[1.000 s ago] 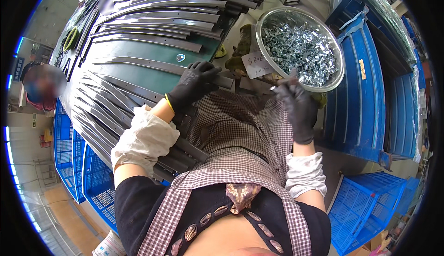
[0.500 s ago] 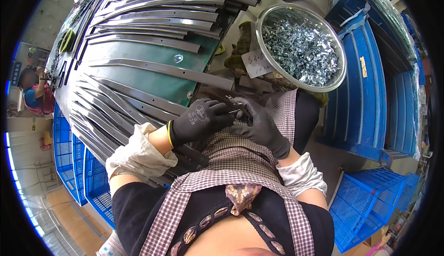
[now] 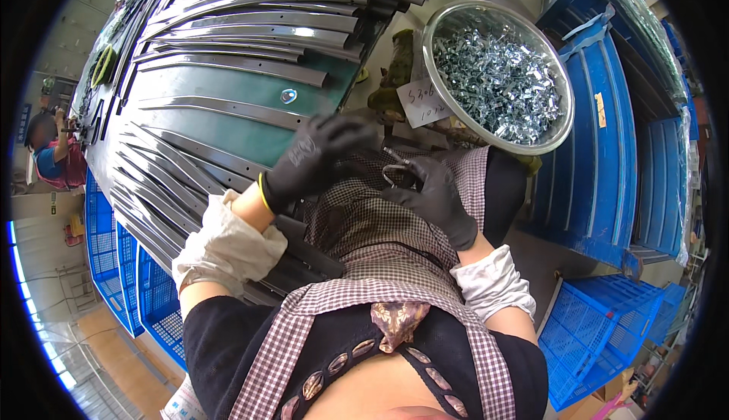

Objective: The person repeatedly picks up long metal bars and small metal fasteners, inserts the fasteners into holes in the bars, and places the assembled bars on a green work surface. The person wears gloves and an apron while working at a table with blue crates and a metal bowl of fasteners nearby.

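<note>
My left hand (image 3: 323, 158), in a black glove with a yellow cuff, is over the near end of a long dark grey strip (image 3: 220, 108) on the green tabletop. Motion smears its fingers, so whether they grip the strip is hidden. Above my lap, my right hand (image 3: 437, 203), also gloved in black, has its thumb and fingers curled round a small bent, shiny metal piece (image 3: 393, 168). Part of that piece is covered by the glove. A round bowl (image 3: 568, 120) full of small shiny metal clips (image 3: 497, 78) stands beyond my right hand.
More dark strips (image 3: 258, 25) lie in rows across the table (image 3: 228, 86). A handwritten paper card (image 3: 422, 103) leans by the bowl. Blue metal bins (image 3: 588, 146) stand at the right, with blue plastic crates (image 3: 600, 329) below. Another person (image 3: 53, 150) is at the far left.
My left hand has moved up and away from my right hand, onto the strip's near end. My right hand stays over my lap with the metal piece, which shows more now.
</note>
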A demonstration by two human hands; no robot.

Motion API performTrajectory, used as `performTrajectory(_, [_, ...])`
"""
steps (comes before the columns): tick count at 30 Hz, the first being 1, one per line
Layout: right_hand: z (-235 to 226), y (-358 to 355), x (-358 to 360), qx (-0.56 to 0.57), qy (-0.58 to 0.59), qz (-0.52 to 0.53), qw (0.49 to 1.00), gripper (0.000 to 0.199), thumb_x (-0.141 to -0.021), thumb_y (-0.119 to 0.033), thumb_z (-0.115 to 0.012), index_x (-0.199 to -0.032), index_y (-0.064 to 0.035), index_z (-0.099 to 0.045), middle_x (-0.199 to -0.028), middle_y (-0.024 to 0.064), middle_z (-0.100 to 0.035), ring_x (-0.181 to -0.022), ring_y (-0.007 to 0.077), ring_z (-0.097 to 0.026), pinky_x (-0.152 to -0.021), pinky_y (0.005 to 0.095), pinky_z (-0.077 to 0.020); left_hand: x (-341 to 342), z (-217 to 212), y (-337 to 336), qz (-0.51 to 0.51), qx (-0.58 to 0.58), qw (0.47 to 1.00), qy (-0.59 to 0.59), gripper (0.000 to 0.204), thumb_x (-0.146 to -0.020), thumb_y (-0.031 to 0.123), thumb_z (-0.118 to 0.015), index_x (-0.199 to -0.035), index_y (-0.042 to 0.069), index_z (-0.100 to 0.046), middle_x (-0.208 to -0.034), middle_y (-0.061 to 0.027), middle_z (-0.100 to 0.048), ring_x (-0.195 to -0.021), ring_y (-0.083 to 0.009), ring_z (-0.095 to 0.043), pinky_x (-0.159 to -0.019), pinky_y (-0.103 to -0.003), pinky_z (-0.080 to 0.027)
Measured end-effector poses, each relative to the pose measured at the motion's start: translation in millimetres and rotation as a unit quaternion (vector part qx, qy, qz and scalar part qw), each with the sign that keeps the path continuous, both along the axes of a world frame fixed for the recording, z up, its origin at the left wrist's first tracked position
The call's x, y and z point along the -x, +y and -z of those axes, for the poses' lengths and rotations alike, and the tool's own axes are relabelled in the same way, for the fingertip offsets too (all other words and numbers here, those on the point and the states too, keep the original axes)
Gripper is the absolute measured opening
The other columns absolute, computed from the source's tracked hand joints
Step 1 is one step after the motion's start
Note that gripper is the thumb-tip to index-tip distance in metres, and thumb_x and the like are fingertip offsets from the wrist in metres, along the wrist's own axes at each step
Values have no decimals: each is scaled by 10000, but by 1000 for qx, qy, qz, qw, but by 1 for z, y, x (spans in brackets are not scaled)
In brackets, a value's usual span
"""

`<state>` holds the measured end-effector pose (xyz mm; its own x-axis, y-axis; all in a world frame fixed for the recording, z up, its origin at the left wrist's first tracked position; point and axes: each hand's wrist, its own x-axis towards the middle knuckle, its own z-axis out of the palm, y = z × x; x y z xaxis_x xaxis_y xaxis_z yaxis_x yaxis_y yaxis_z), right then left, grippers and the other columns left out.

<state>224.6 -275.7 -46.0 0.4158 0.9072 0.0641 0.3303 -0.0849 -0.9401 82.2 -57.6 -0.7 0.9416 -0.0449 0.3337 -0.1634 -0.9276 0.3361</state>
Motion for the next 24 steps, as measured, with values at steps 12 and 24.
performTrajectory(12, [28,31,-35,-14,134,-98,986,454,-786,-378,-857,-908,27,-694,-711,17,-655,-665,74,-578,-607,260,-481,-9,14,14,32,8,996,79,468,-749,238,-787,-1180,110,-657,-1047,-63,-695,-942,-290,-659,-848,-407,-491])
performTrajectory(24, [14,18,-32,6,-189,9,982,421,-937,-415,-684,-884,2,-664,-765,112,-654,-679,267,-625,-630,366,-476,-8,10,18,26,26,996,79,488,-760,190,-777,-1220,89,-649,-1063,-131,-687,-926,-343,-654,-814,-439,-516])
